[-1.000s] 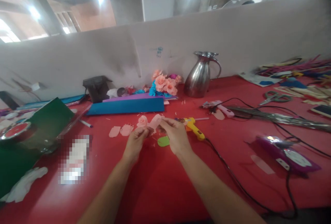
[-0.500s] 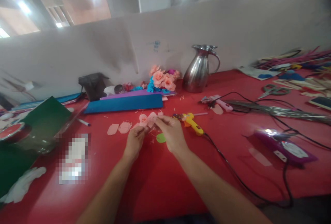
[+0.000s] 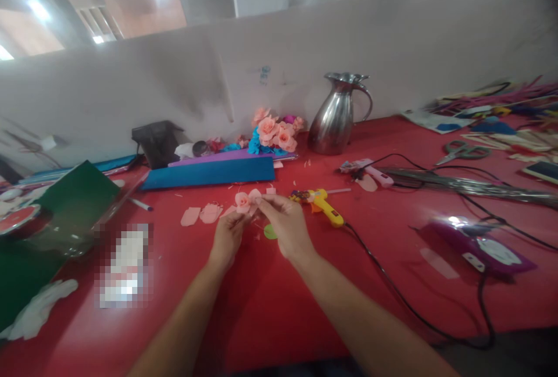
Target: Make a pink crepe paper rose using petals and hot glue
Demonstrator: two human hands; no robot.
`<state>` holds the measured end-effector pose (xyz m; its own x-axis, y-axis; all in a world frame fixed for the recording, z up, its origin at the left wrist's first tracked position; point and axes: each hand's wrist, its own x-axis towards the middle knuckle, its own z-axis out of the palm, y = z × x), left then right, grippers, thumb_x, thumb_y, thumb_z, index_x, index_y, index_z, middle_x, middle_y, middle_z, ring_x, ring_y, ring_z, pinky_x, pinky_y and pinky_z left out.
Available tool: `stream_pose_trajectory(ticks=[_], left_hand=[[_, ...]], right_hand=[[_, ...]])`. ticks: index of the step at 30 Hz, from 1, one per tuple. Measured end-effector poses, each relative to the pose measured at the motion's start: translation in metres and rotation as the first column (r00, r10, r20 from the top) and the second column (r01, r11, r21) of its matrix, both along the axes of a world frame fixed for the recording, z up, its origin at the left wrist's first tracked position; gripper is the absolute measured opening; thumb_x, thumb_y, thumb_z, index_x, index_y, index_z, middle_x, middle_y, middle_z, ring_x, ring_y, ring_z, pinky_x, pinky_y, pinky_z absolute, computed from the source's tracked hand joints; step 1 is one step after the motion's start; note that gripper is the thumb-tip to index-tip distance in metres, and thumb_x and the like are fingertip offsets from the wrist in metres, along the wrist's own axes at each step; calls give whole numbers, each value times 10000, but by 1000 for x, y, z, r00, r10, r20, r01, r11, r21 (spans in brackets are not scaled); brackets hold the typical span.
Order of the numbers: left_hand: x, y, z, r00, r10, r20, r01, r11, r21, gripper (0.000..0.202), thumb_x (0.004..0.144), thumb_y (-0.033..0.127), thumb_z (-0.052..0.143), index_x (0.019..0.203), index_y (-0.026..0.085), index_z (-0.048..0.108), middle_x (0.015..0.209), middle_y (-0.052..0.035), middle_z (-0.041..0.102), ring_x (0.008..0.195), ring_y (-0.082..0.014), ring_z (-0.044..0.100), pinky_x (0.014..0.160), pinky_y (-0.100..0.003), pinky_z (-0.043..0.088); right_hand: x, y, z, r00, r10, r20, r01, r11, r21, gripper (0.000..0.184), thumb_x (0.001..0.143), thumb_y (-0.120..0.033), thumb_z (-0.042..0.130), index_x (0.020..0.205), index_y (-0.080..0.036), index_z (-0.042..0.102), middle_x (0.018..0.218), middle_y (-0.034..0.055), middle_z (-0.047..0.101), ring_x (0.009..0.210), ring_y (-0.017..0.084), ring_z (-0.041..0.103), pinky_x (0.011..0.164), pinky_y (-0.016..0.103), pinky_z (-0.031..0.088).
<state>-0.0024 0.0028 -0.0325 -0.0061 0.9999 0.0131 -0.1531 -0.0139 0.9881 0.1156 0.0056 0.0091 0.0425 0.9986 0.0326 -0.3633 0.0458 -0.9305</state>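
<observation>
Between my hands is a small pink paper rose (image 3: 242, 202). My left hand (image 3: 227, 237) is closed on its base from below. With thumb and fingers pinched, my right hand (image 3: 288, 223) holds a pink paper petal (image 3: 255, 197) against the rose's right side. Cut pink petals (image 3: 211, 213) lie on the red table (image 3: 270, 307) to the left of the rose. A green paper piece (image 3: 271, 232) rests beside my right hand, partly covered by it. Just right of that hand lies a yellow glue gun (image 3: 326, 207) with its cable trailing toward me.
Finished pink roses (image 3: 274, 132) and a steel jug (image 3: 337, 114) stand by the wall. A blue paper stack (image 3: 209, 174) lies before them. At right are a pink glue gun (image 3: 377, 173), scissors (image 3: 464, 151), wires (image 3: 462, 186) and a purple pouch-like object (image 3: 479, 246).
The petal in my right hand has turned slightly and sits closer against the rose. Both hands have otherwise stayed in nearly the same place.
</observation>
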Motion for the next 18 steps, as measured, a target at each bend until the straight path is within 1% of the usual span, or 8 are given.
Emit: stream_pose_trajectory(ticks=[3, 8, 13, 16, 18], left_hand=[[0, 0, -1, 1000, -7, 6, 7, 1000, 0, 142, 704, 308, 688, 723, 170, 718, 697, -28, 683, 778, -186, 623, 802, -309, 459], [-1, 1, 0, 1000, -14, -16, 14, 1000, 8, 156, 735, 306, 657, 782, 174, 726, 736, -35, 697, 799, -190, 627, 809, -316, 456], [1, 0, 1, 1000, -7, 9, 7, 1000, 7, 147, 695, 287, 685, 773, 170, 727, 790, -47, 708, 843, -210, 631, 792, -321, 462], [2, 0, 3, 999, -1, 36, 1, 1000, 3, 130, 673, 293, 707, 736, 181, 723, 819, -47, 711, 852, -211, 628, 755, -300, 463], [2, 0, 4, 1000, -2, 28, 2, 1000, -5, 131, 676, 304, 707, 725, 183, 721, 798, -43, 710, 828, -207, 628, 722, -289, 459]], right_hand=[[-1, -1, 0, 1000, 13, -11, -13, 1000, 8, 129, 712, -297, 668, 760, -199, 736, 646, 15, 677, 614, 146, 599, 641, 279, 500], [-2, -2, 0, 1000, 16, 0, -16, 1000, 6, 116, 711, -302, 666, 717, -196, 713, 657, 16, 668, 617, 141, 592, 631, 272, 484], [-1, -4, 0, 999, 16, 52, -17, 1000, 24, 129, 719, -315, 648, 726, -195, 692, 658, 18, 658, 625, 153, 594, 646, 289, 494], [0, -4, 0, 998, 36, 54, -39, 997, 59, 110, 724, -268, 610, 735, -198, 694, 673, 19, 666, 640, 159, 604, 660, 293, 499], [0, -4, 0, 998, 62, 27, -63, 995, 72, 132, 714, -216, 569, 740, -204, 698, 668, 11, 668, 646, 157, 613, 669, 289, 500]])
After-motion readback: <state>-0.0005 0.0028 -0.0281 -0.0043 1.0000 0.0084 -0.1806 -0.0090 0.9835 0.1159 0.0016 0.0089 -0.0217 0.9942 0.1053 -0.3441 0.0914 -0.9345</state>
